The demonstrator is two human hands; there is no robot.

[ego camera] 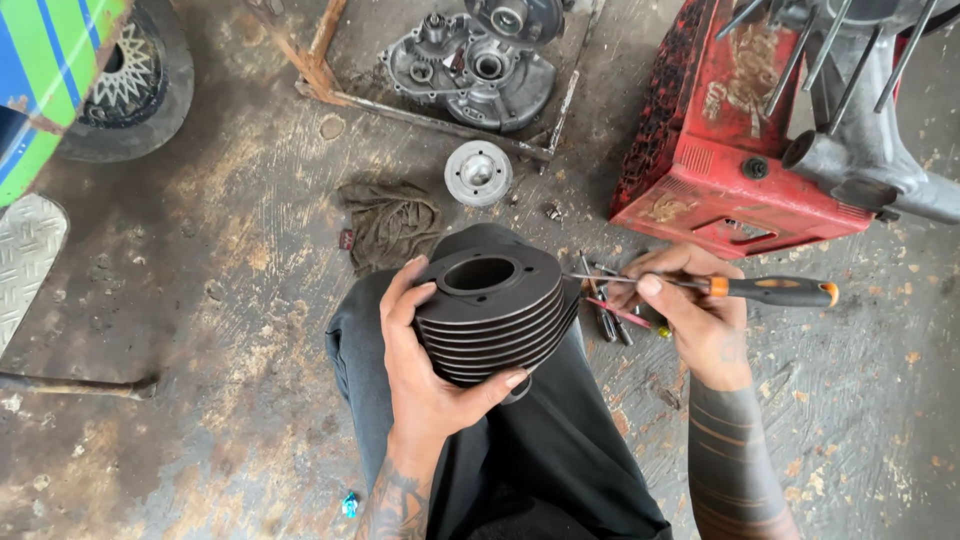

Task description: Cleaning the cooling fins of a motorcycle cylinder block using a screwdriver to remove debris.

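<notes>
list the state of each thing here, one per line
finned cylinder: upright on the knee, held by left hand
screwdriver: level in right hand, tip at the cylinder's edge
rag: crumpled on floor
engine casing: open, lying flat

A repair workshop: stained concrete floor (200,300), engine casing (470,65), oily rag (390,220), spoked wheel (130,80).

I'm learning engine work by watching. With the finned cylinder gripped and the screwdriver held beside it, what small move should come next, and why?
Probably bring the screwdriver tip the last bit leftward onto the rim of the finned cylinder. The left hand already grips the cylinder steady over the knee, and the right hand holds the screwdriver level, its tip pointing at the upper edge and seemingly just short of it.
</notes>
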